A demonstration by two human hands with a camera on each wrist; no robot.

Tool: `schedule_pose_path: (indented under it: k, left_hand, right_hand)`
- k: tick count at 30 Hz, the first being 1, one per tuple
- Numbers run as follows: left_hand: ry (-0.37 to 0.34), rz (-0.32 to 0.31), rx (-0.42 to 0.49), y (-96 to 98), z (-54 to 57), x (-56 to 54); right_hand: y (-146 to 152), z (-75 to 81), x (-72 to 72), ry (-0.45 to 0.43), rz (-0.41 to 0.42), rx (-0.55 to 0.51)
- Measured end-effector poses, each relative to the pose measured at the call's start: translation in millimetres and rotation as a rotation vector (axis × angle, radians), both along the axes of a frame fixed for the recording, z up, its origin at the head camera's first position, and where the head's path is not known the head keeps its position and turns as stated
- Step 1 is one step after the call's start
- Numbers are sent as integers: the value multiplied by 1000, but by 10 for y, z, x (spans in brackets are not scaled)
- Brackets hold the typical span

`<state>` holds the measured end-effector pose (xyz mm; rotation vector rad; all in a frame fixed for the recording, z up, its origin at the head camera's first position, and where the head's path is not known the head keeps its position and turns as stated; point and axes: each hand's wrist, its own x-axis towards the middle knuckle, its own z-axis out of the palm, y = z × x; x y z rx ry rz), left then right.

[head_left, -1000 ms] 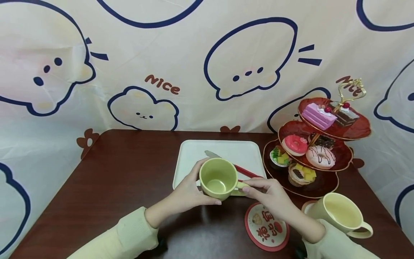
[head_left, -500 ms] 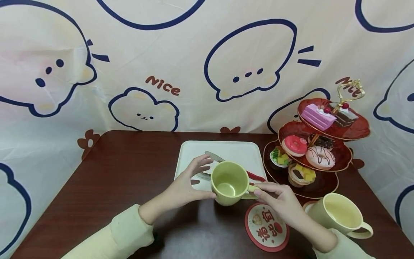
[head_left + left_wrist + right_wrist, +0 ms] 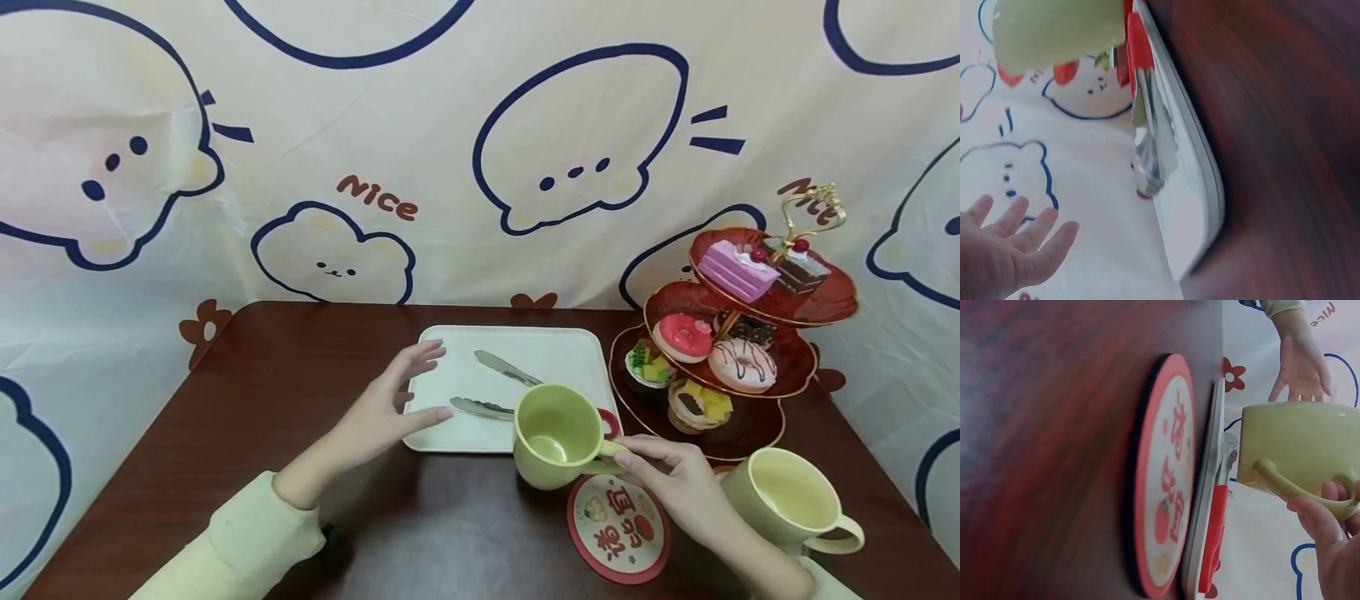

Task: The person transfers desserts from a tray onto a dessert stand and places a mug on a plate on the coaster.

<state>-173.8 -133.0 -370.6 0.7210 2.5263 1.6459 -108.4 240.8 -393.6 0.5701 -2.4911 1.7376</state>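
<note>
My right hand [image 3: 678, 483] pinches the handle of a yellow-green mug [image 3: 551, 442], which is upright and looks empty inside. In the right wrist view the mug [image 3: 1300, 447] hangs above table level, with fingers and thumb at its handle. Just below it in the head view lies a round coaster [image 3: 618, 533] with a red rim and red characters. My left hand [image 3: 375, 408] is apart from the mug, fingers spread, over the left edge of a white tray [image 3: 450, 358]. On the tray lie metal tongs [image 3: 480, 408] with red handles, partly hidden by the mug.
A second yellow-green mug [image 3: 795, 500] holding pale liquid stands at the right on another coaster, mostly hidden. Behind it rises a three-tier red stand [image 3: 810, 304] with toy cakes and donuts. A patterned cloth [image 3: 450, 125] hangs behind the dark wooden table [image 3: 225, 433].
The left hand has let go of the mug and moved left. My right hand has carried the mug right and toward me, close to the coaster, uncovering more of the tongs.
</note>
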Motion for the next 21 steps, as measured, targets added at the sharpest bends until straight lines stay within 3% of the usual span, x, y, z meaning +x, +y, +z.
schedule_pose_path:
  k: [8,14,21]
  left_hand:
    - [-25,88,-62,-217,-25,-36]
    - [-41,133,-101,-310,-72,-40]
    - [-5,168,-165,-429,-124,-88]
  right_hand:
    - [99,-99,81,31,-46,34]
    - [169,-154,146,-17,-60,34]
    - [305,-212,199,-55,-59,0]
